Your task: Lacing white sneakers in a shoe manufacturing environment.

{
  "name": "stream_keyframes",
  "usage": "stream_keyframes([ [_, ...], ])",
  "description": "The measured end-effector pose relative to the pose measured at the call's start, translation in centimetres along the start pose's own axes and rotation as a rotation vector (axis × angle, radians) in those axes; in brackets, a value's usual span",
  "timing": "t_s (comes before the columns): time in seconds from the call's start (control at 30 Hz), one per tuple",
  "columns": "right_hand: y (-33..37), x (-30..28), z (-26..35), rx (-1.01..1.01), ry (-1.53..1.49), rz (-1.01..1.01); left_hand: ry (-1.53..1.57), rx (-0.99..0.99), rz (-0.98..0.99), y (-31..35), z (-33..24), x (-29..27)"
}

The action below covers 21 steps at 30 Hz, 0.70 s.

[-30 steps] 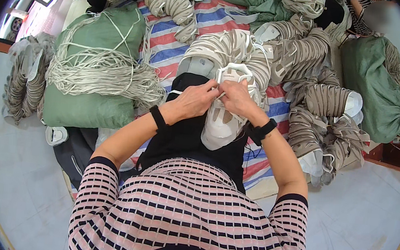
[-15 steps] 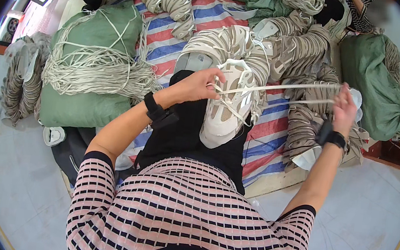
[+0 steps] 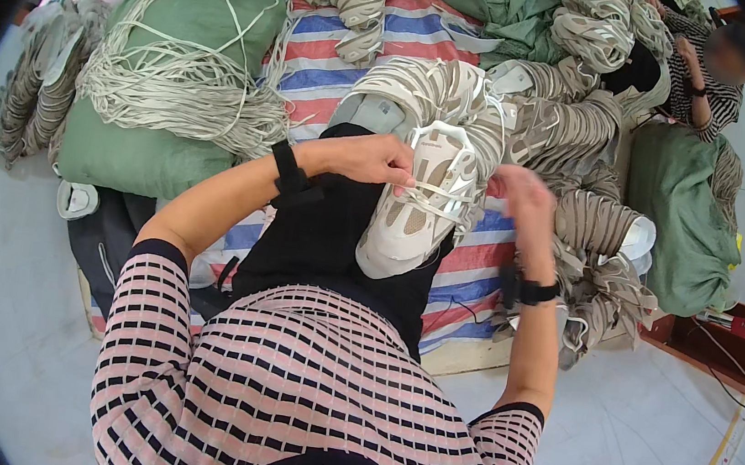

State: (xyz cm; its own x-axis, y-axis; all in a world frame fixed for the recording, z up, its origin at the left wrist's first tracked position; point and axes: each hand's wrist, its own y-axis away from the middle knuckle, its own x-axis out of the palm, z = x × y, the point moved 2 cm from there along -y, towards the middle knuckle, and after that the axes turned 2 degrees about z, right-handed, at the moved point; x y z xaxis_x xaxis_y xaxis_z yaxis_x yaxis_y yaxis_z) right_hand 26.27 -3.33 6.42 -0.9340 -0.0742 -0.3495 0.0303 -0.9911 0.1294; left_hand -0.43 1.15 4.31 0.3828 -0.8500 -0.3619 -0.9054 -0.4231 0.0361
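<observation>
A beige and white shoe upper [image 3: 406, 223] rests on my lap, toe toward me, with a cream shoelace [image 3: 439, 201] crossing its lower eyelets. At the shoe upper's left edge, my left hand [image 3: 383, 160] is closed, pinching the lace between thumb and fingers. Just right of the shoe upper is my right hand [image 3: 527, 204], smeared by motion, so its grip does not show. A curved row of nested shoe uppers [image 3: 408, 85] lies directly beyond the one I work on.
To the left, a bundle of cream laces [image 3: 168, 94] lies over a green sack [image 3: 123, 163]. More stacked uppers [image 3: 577, 132] cover the striped sheet [image 3: 315, 88] at right. Another green sack [image 3: 672, 221] stands far right, near a person in a striped top [image 3: 715, 92].
My right hand has swung left from far out, back toward the shoe upper, and the long stretched lace loop has drawn in. My left hand stays at the upper's left edge.
</observation>
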Motion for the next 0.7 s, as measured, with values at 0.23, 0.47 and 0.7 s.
stream_keyframes([
  [0.23, 0.2, 6.9, 3.7, -0.311, 0.984, 0.372, 0.354, -0.123, 0.073, 1.9, -1.6, -2.3],
  [0.47, -0.9, 6.3, 0.5, 0.033, 0.334, 0.485, 0.272, -0.138, -0.006, 1.6, 0.8, -1.9],
  [0.7, -2.9, -1.9, -1.1, 0.259, -0.307, 0.067, -0.068, 0.045, -0.124, 0.6, 2.8, 1.3],
])
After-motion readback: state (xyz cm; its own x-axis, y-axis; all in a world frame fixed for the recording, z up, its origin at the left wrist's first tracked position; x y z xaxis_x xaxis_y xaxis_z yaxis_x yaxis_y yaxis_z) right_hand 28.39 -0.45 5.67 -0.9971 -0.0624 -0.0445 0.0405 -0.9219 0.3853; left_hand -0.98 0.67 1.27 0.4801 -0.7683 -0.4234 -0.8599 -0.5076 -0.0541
